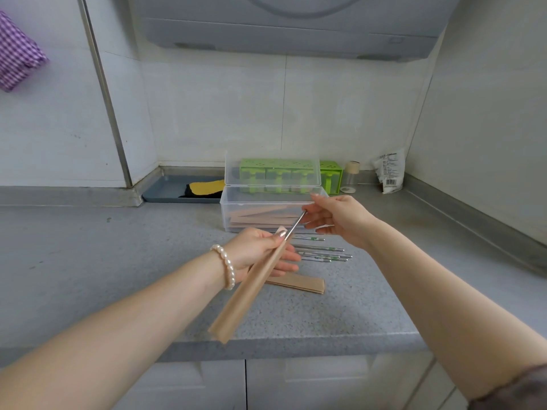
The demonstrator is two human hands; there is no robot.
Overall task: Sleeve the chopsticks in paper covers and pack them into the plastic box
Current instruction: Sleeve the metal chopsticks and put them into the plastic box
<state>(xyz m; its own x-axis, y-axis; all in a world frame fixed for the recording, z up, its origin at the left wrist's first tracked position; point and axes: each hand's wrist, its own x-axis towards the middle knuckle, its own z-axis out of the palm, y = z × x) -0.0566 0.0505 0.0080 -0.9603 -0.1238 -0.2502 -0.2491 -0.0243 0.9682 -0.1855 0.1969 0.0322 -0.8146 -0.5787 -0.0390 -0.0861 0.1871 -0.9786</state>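
Observation:
My left hand [258, 251] grips a brown paper cover [247, 294] near its mouth, the cover slanting down toward the counter's front edge. Metal chopsticks [296, 226] stick out of its top, and my right hand [337, 221] pinches their upper end. Behind the hands stands the clear plastic box [229, 214] with its lid up, holding several sleeved pairs [260, 218]. Loose metal chopsticks with green marks [324, 253] lie on the counter under my right hand. A small stack of empty paper covers [299, 284] lies flat below my left hand.
A green holder [331, 174] stands behind the box against the wall. A grey tray with a yellow and black cloth [204, 187] sits at the back left. A small jar [351, 176] and a white packet [390, 171] stand at the back right. The counter's front edge [296, 347] is close.

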